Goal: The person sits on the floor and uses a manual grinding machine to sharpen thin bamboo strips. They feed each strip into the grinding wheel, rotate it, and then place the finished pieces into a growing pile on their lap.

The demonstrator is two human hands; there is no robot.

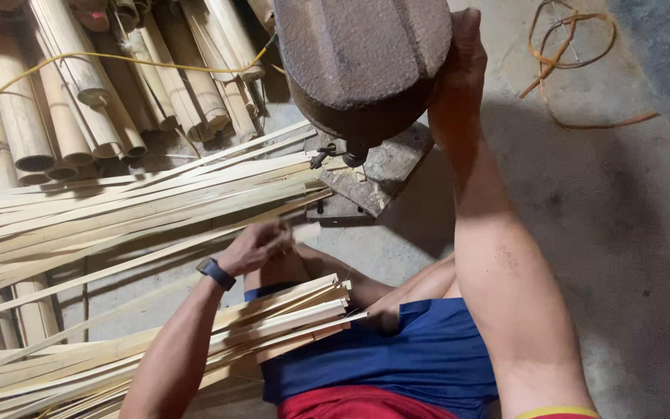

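Note:
My left hand (256,247), with a dark band on the wrist, is closed around the end of a pale bamboo strip (118,268) that runs out to the left. My right hand (459,66) reaches up and grips the side of a rusty brown metal machine head (358,54). Under that head sits a worn metal base plate (378,174). A bundle of split bamboo strips (195,337) rests across my lap, over my blue shorts (420,349). A second, wider pile of bamboo strips (133,202) lies on the floor in front of my left hand.
Thick round bamboo poles (79,93) are stacked at the top left, with a yellow cord (118,58) across them. A tangle of thin bamboo peelings (571,54) lies on the grey concrete floor (630,233) at the top right.

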